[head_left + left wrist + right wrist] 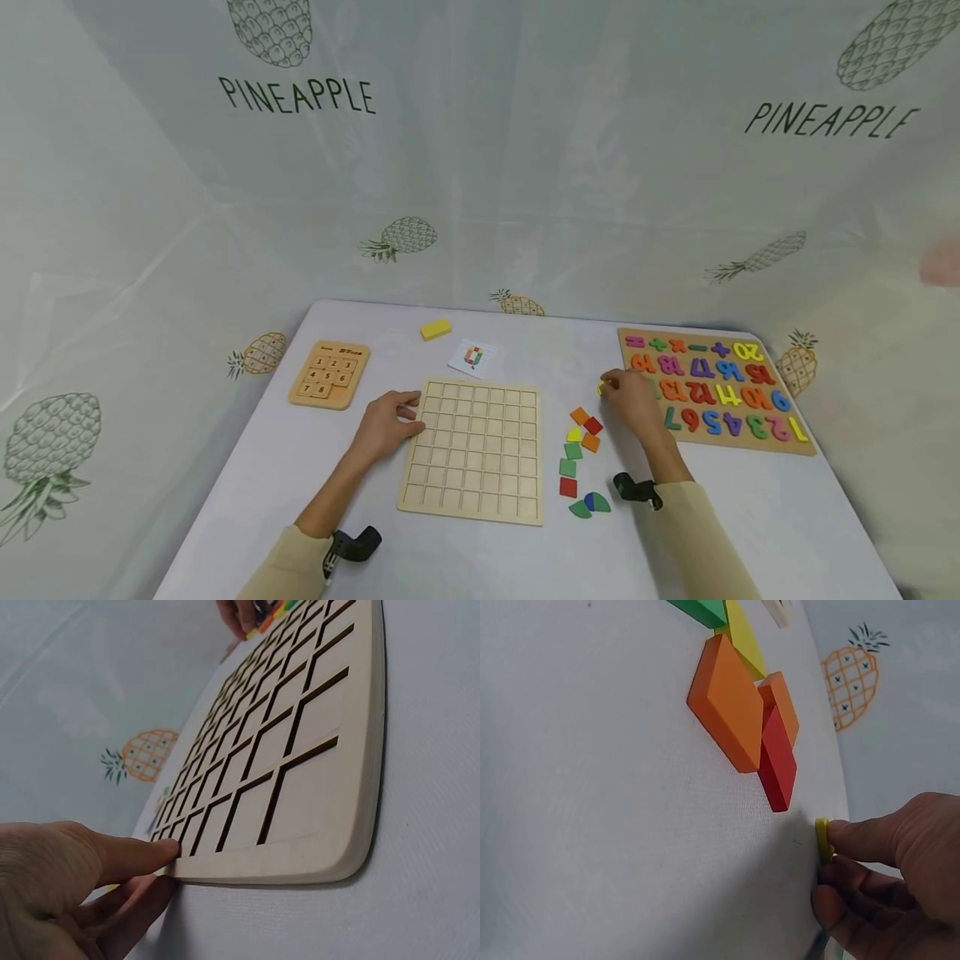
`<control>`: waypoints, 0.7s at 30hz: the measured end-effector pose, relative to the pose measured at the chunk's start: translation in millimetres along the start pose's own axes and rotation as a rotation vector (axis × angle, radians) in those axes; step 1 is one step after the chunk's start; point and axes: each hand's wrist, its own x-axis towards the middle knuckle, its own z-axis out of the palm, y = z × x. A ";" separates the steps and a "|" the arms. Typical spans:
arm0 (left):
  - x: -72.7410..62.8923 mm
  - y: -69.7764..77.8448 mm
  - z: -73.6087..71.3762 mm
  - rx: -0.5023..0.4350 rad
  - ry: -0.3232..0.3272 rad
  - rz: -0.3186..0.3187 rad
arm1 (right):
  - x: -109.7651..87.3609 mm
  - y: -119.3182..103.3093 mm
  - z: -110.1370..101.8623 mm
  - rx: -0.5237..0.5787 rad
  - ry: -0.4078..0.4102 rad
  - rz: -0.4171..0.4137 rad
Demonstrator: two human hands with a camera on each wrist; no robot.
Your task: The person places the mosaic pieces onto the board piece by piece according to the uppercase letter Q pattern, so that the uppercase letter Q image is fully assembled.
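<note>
A square wooden grid board [480, 450] lies flat at the middle of the table. My left hand [386, 427] pinches its left edge, with the thumb [146, 855] on the rim and the other fingers at its side. To the right of the board, my right hand [632, 402] holds a small yellow piece [823, 838] between thumb and finger, close to the tabletop; its full shape is hidden. Nearby lie orange [727, 705], red [778, 761], yellow [574, 435] and green [573, 451] flat blocks, in a loose line.
A number puzzle board [720, 392] lies right, partly behind my right hand. Green and blue rounded pieces [590, 502] sit nearer me. At the back are a yellow block [436, 330] and a picture card [472, 358]. A wooden number slide puzzle [328, 375] lies left.
</note>
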 end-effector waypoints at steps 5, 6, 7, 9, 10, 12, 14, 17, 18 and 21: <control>1.4 -0.6 -1.7 0.008 -0.028 0.006 | 0.1 -4.3 -1.8 0.028 -0.027 0.014; 1.8 -0.6 -2.0 0.012 -0.034 0.010 | 0.2 -4.7 -2.1 0.030 -0.033 0.019; 2.3 -0.5 -2.2 0.016 -0.038 0.012 | 0.2 -5.1 -2.4 0.033 -0.038 0.023; 3.2 0.4 -2.2 0.022 -0.044 0.014 | 0.2 -5.7 -3.0 0.036 -0.046 0.031; 3.5 0.3 -2.2 0.027 -0.045 0.014 | 0.5 -6.0 -3.1 0.037 -0.049 0.034; 4.0 0.4 -2.2 0.029 -0.044 0.011 | 1.1 -5.6 -3.1 0.041 -0.056 0.040; 3.9 1.0 -2.1 0.024 -0.044 0.006 | 0.7 -4.1 -2.7 0.046 -0.062 0.039; 2.9 1.9 -2.2 0.013 -0.044 0.008 | -0.5 0.0 -1.5 0.057 -0.077 0.025; 2.5 2.3 -2.2 0.010 -0.044 0.009 | -1.1 1.1 -1.4 0.059 -0.080 0.014; 1.2 2.9 -2.7 0.001 -0.044 0.008 | -2.6 1.7 -2.2 0.052 -0.094 -0.029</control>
